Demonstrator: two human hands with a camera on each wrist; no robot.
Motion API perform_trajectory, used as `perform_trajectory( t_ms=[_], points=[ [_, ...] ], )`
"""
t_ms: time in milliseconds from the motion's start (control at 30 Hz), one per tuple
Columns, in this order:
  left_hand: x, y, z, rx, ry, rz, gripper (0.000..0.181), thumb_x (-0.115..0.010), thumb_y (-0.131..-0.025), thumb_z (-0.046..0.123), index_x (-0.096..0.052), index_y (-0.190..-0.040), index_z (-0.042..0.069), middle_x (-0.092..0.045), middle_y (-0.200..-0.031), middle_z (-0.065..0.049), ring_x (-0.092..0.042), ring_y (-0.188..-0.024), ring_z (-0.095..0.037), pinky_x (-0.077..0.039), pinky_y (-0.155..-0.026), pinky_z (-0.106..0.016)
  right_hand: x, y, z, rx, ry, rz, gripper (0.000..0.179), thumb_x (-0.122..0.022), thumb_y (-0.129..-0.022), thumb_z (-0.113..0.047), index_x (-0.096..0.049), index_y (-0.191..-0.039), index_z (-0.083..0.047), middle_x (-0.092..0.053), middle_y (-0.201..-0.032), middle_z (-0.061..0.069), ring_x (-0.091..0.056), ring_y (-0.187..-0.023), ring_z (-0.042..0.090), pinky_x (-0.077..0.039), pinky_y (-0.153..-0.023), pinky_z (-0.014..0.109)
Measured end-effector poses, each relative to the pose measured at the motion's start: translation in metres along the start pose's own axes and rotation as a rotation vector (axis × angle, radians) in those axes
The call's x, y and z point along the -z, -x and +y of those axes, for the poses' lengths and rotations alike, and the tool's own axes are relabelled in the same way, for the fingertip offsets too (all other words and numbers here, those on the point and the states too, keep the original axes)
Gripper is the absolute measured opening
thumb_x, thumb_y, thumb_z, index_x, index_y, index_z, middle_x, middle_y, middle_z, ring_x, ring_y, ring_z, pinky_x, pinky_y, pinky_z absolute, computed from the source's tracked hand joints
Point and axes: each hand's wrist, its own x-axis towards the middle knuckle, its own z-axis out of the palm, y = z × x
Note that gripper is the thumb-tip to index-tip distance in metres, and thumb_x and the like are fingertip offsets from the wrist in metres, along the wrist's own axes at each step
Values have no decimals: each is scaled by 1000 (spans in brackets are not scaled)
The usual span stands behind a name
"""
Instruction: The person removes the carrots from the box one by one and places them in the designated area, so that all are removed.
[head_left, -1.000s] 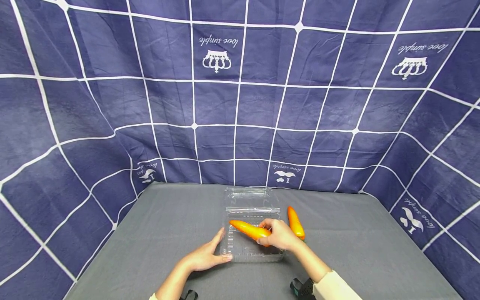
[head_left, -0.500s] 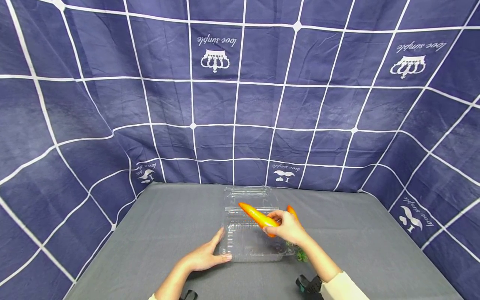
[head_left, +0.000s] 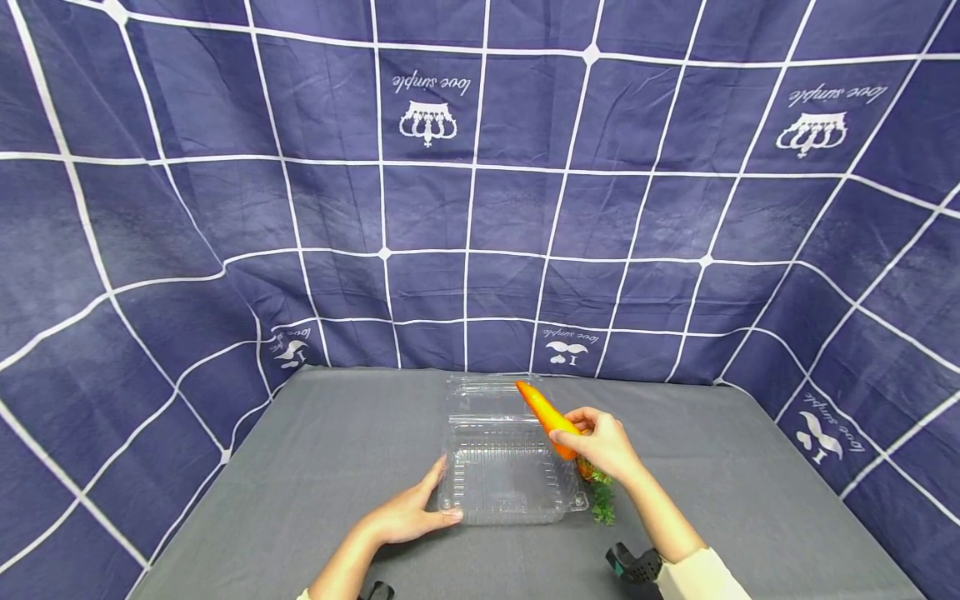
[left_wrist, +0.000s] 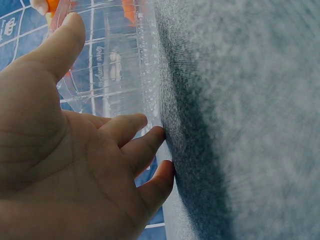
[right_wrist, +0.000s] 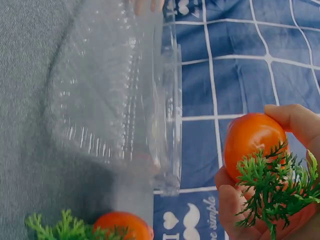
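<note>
My right hand (head_left: 603, 446) grips an orange carrot (head_left: 546, 419) by its thick end, tip pointing away and left. The carrot is raised over the right side of a clear plastic clamshell box (head_left: 510, 517). Green leaves (right_wrist: 275, 187) sprout from its thick end in the right wrist view. On the box's left side, my left hand (head_left: 408, 512) touches the wall with thumb and fingers spread. A second carrot (right_wrist: 122, 225) lies on the table right of the box. The right hand hides most of it in the head view, while its leafy top (head_left: 602, 500) shows.
The box's lid (head_left: 491, 396) is folded back towards the rear. A grey cloth (head_left: 360, 417) covers the table, and a blue gridded curtain (head_left: 427, 200) hangs behind and at both sides. Dark wrist devices (head_left: 633, 565) sit near the sleeves.
My right hand has lifted the carrot up out of the box and shifted it right and away, above the second carrot. The left hand stays at the box's left wall.
</note>
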Motion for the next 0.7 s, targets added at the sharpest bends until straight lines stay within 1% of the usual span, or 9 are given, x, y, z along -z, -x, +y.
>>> perform_trajectory(
  t_ms=[167, 300, 467, 700],
  points=[
    [0, 0, 0, -2, 1, 2, 95, -70, -90, 38, -14, -152, -7, -32, -149, -32, -32, -135, -48, -27, -106, -63, 9, 0, 7, -43, 26, 51, 36, -82, -77, -25, -68, -99, 0, -66, -78, 2, -61, -72, 14, -48, -66, 29],
    [0, 0, -1, -2, 4, 3, 95, -70, -90, 37, -15, -152, -7, -31, -150, -32, -32, -136, -47, -27, -106, -62, 17, 1, 15, -88, 60, 87, 38, -81, -78, -30, -68, -99, 0, -66, -78, 2, -59, -71, 14, -46, -66, 29],
    [-1, -1, -3, -5, 1, 1, 95, -70, -90, 38, -15, -152, -7, -31, -150, -31, -32, -136, -47, -27, -106, -62, 27, 4, 27, -128, 94, 103, 39, -79, -79, -33, -68, -98, 0, -66, -77, 2, -57, -71, 15, -44, -65, 29],
    [-1, -2, -4, -14, -10, 10, 94, -69, -90, 39, -15, -152, -7, -32, -150, -31, -33, -135, -47, -27, -106, -63, 38, 7, 42, -155, 92, 123, 43, -78, -81, -34, -67, -100, 2, -67, -76, 2, -58, -68, 14, -44, -62, 28]
  ],
)
